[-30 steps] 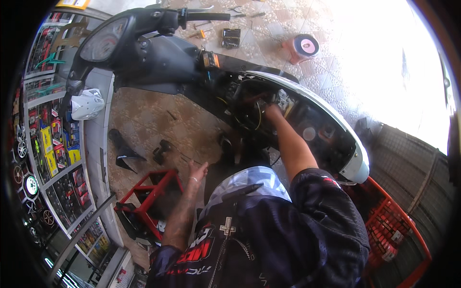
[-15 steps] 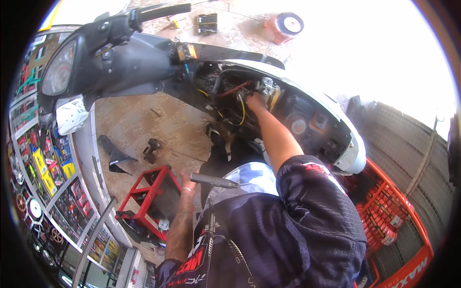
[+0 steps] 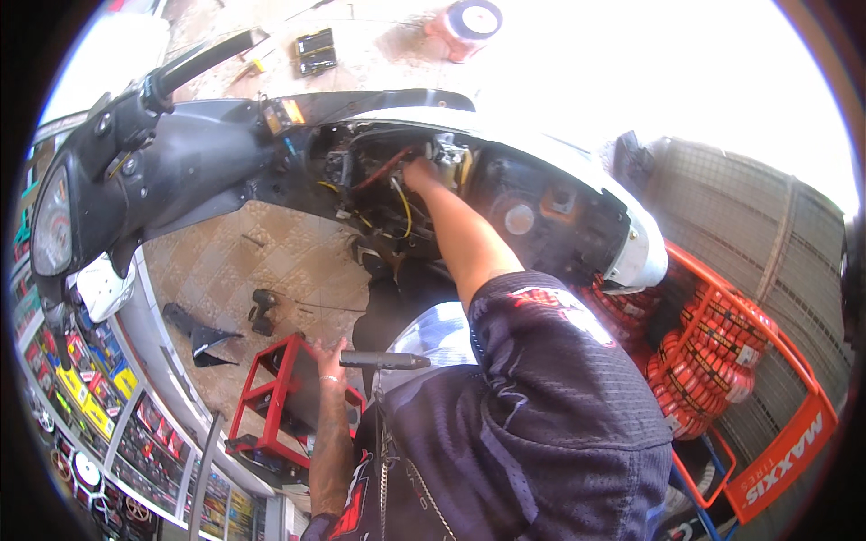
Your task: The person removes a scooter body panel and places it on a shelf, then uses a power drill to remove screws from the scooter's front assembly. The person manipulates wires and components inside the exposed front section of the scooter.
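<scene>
My right hand (image 3: 419,175) reaches into the uncovered engine bay of a scooter (image 3: 203,149). Its fingers are curled beside a red hose (image 3: 383,169) and a silver metal part (image 3: 446,153); what they grip is hidden. A yellow cable (image 3: 405,209) loops just below that hand. Low at my left side, my left hand (image 3: 330,361) has its fingers apart, near the red tool cart (image 3: 290,347). A dark grey cylinder (image 3: 386,361) lies across the view beside it, in front of my shirt; no grip on it shows.
Behind the seat end stands an orange rack (image 3: 785,469) with wrapped tires (image 3: 704,361). A black plastic panel (image 3: 203,335) and a dark power tool (image 3: 262,311) lie on the floor. Glass display shelves (image 3: 99,406) line the left. Beyond the scooter are an open black case (image 3: 315,52) and a tub (image 3: 465,32).
The whole view has shifted, so the scooter appears farther left and the tire rack shows more fully. My right hand stays inside the engine bay, and my left stays near the cart.
</scene>
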Available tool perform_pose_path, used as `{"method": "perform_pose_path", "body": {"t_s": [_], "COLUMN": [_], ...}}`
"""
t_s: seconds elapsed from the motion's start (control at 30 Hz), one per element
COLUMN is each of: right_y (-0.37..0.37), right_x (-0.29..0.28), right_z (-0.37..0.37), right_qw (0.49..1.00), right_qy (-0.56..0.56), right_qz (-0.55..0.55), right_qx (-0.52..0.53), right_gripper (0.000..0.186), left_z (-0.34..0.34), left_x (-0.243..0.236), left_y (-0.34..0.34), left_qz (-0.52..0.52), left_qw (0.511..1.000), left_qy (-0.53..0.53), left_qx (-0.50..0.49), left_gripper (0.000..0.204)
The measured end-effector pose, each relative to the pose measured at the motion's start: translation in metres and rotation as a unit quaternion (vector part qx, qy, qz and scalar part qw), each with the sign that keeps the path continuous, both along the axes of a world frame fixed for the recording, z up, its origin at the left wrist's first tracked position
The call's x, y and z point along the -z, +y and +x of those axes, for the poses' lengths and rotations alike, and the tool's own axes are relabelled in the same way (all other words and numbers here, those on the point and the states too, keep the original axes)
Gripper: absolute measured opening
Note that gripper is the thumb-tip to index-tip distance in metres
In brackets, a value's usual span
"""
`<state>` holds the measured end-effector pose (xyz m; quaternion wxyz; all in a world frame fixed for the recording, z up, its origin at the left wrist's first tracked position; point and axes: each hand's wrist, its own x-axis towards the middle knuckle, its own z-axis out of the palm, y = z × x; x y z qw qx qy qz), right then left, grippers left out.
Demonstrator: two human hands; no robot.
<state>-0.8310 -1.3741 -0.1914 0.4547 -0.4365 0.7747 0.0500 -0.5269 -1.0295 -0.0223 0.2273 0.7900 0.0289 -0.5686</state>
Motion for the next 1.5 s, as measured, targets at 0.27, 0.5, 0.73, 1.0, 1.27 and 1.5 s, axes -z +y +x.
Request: {"method": "perform_pose_path", "body": {"t_s": [0.27,0.5,0.73,1.0,1.27,1.5], "right_y": [-0.001,0.002,-0.002,-0.004,-0.009,-0.019], "right_x": [-0.003,0.024,0.068,0.058,0.026,0.005], "right_z": [0.005,-0.007,-0.019,-0.035,-0.034,-0.034], "right_qw": [0.999,0.999,0.998,0.998,1.000,0.996], "right_qy": [0.035,0.002,-0.024,-0.063,0.005,0.044], "right_qz": [0.006,-0.027,-0.037,0.004,0.010,0.053], "right_qx": [-0.003,-0.032,-0.034,0.019,-0.009,-0.061], "right_gripper": [0.039,0.038,0.036,0.038,0.039,0.044], "left_z": [0.017,0.014,0.008,-0.005,-0.010,-0.015], "left_x": [0.018,0.013,0.017,0.009,0.005,0.011], "left_y": [0.015,0.003,0.008,0.005,0.000,0.008], "left_qz": [-0.024,0.011,0.012,-0.018,-0.003,-0.023], "left_qw": [1.000,1.000,0.999,0.999,0.999,0.997], "left_qy": [0.010,0.022,0.032,0.010,0.020,0.013], "left_qx": [0.004,-0.019,-0.019,-0.026,-0.031,-0.071], "left_gripper": [0.095,0.092,0.091,0.094,0.096,0.105]}}
